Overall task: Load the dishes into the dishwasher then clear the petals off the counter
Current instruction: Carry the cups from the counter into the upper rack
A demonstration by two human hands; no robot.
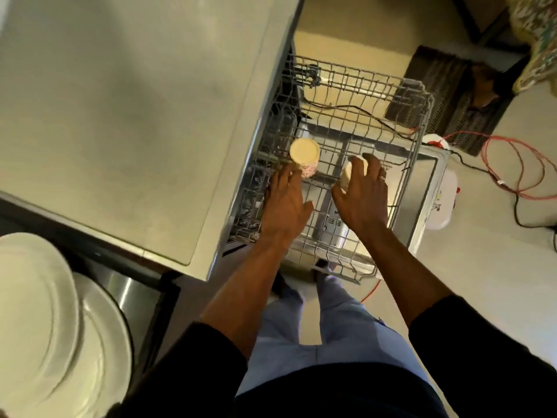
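The dishwasher's upper wire rack (416,164) is pulled out over the open door. A cream cup with a red floral pattern (305,156) stands upside down in the rack's left part. My left hand (284,203) reaches to it with straight fingers, the fingertips touching its lower side. My right hand (363,191) curls its fingers over a second pale cup (346,175) in the middle of the rack, which it mostly hides. Two white plates (45,333) lie stacked at the lower left.
A pale counter (120,116) fills the upper left, and no petals show on it. On the floor to the right are red and black cables (512,176), a white container (443,203) and a dark mat (452,95). My legs stand in front of the rack.
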